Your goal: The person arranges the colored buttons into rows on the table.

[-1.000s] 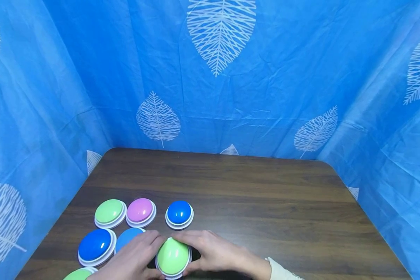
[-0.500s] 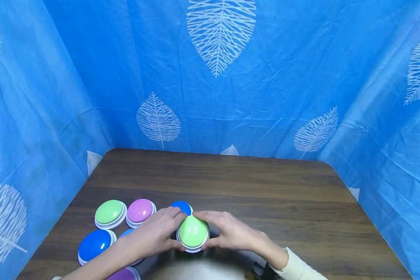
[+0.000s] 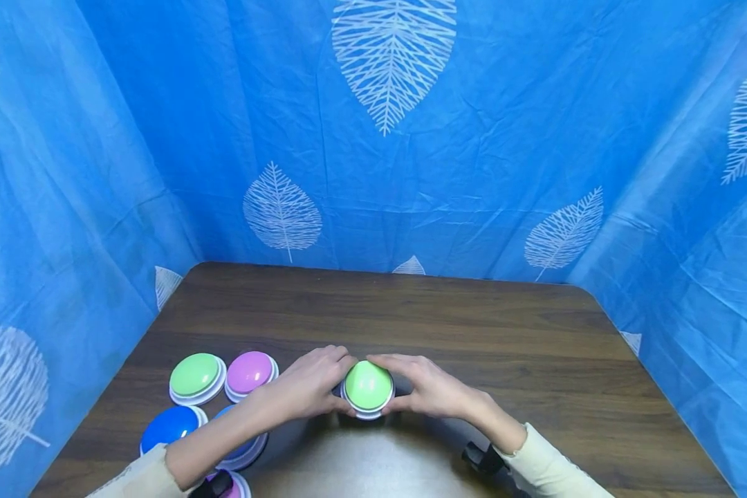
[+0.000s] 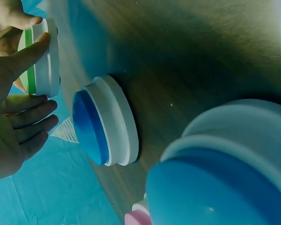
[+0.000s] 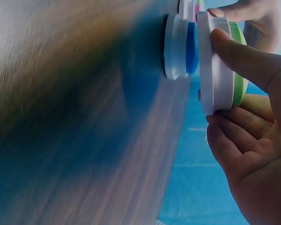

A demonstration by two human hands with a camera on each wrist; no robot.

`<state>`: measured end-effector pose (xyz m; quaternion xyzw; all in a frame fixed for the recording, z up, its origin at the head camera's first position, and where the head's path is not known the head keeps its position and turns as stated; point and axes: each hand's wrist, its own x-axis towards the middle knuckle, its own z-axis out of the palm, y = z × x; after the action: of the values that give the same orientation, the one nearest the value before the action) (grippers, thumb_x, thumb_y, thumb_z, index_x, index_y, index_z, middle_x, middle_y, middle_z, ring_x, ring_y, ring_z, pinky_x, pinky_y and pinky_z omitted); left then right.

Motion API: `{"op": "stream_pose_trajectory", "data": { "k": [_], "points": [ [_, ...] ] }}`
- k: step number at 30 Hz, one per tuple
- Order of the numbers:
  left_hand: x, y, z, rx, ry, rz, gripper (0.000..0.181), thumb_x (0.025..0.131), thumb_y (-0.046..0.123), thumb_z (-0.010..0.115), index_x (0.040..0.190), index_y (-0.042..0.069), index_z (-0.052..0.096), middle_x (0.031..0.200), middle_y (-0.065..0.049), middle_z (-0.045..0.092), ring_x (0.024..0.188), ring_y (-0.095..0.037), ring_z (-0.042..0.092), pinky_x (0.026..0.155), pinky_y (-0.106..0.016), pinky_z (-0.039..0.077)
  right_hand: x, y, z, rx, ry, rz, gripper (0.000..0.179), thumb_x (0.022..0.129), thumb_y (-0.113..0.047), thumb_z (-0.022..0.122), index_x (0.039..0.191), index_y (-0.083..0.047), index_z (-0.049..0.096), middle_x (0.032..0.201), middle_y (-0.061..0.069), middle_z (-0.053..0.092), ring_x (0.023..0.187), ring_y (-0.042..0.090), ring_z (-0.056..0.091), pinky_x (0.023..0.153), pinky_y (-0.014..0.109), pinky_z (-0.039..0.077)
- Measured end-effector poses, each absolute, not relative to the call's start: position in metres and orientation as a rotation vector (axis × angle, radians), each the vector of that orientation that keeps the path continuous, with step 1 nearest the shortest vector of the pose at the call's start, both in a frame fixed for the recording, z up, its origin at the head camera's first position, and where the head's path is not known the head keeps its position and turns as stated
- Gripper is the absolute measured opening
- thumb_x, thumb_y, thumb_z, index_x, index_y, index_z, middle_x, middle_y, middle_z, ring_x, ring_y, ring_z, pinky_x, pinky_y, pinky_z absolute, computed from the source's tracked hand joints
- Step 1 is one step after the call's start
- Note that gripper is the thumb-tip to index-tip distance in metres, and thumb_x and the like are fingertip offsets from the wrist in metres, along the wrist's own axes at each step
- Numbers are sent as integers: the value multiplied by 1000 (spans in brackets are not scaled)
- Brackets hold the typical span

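A green dome push button with a white round base is held up between my two hands. My left hand grips its left side, thumb on the near edge of the base and fingers at the far edge. My right hand grips the right side the same way. In the right wrist view the underside of the green button faces the table with a gap below it. A blue button stands on the table past the left hand; in the head view that hand hides it.
At the left of the brown table stand a green button, a pink button and a dark blue button. A lighter blue button and a purple one are partly behind the left arm. Blue leaf-print curtain surrounds the table.
Both hands have carried the green button right and away from the body, from beside the lighter blue button to the right of the small blue one. The other buttons have stayed put.
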<state>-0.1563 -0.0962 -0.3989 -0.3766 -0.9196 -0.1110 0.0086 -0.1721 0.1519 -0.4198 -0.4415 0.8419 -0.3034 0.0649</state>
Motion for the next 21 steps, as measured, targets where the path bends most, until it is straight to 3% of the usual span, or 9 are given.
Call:
{"op": "stream_pose_trajectory", "data": {
  "k": [21],
  "points": [
    [-185,-75,-416,-1197,-2915,-232,64,77,49,81,121,5,65,104,-3,61,98,-19,57,91,-37,50,-196,169,-440,-1266,2573,-881,75,83,-26,81,146,-3,46,142,9,54,129,23,51,102,42,45]
  ]
}}
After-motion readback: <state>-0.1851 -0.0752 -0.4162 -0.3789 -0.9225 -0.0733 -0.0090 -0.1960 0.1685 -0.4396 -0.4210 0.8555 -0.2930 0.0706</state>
